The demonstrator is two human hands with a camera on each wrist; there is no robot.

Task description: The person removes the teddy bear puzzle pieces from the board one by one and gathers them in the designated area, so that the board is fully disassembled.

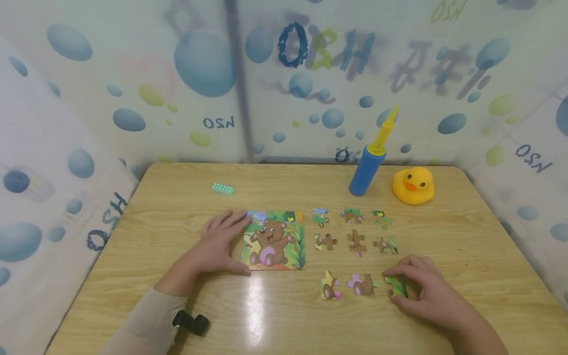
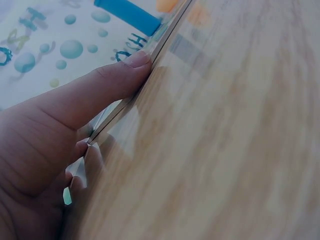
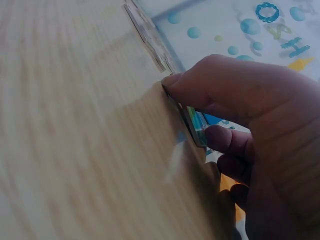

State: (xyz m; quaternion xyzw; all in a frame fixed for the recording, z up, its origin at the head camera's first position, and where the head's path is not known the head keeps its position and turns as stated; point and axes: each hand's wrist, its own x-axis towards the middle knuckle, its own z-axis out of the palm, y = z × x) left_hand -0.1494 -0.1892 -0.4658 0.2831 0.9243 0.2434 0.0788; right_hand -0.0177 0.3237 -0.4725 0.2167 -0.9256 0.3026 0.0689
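Note:
A bear picture puzzle board lies flat on the wooden table. My left hand rests on its left edge with fingers spread, and the thumb presses against the board's near edge. Several loose puzzle pieces lie in rows to the right of the board. My right hand pinches the green piece at the near right end of the rows; in the right wrist view the piece sits between thumb and fingers, its edge down on the table.
A blue hand pump with a yellow nozzle stands at the back, next to a yellow rubber duck. A small teal brick lies at the back left. Bubble-print sheets wall the table on three sides.

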